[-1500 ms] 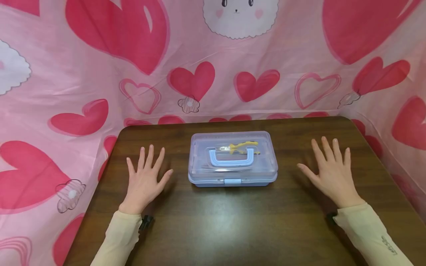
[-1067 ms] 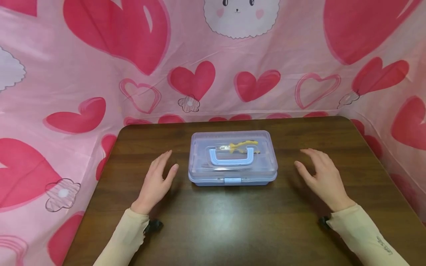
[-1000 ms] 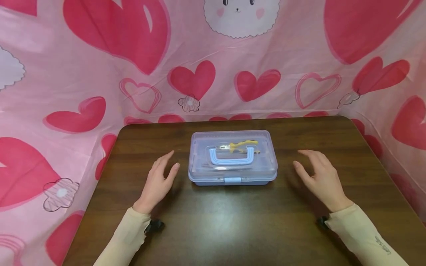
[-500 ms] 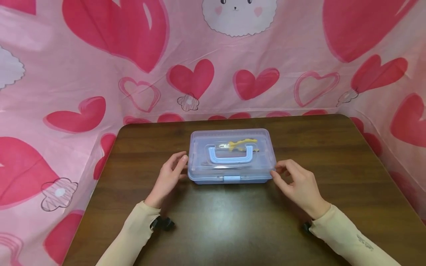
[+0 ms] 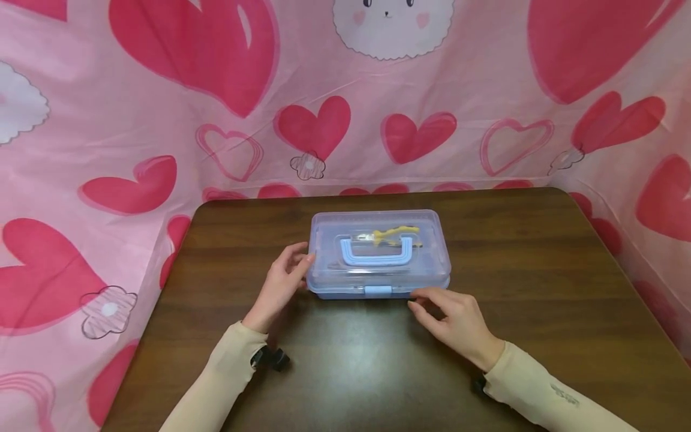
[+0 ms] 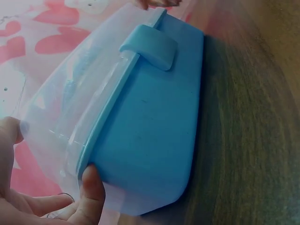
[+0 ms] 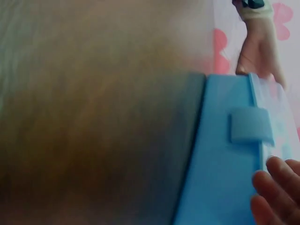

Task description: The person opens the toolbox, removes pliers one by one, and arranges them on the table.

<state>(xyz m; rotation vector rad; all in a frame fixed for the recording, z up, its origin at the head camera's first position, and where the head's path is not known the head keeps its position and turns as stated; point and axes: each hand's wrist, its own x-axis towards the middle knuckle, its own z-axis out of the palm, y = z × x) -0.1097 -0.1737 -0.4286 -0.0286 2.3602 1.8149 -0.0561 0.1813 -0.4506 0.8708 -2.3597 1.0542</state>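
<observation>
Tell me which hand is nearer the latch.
Right. The right hand is just right of the latch; the left hand holds the box at its left end.

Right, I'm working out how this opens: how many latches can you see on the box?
1: the light-blue latch, mid-front on the box. Others could be hidden at the back.

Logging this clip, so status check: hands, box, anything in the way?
Left hand grips box, left end. Right hand beside front latch, contact unclear. Box closed, latch down. Nothing seen blocking latch.
</observation>
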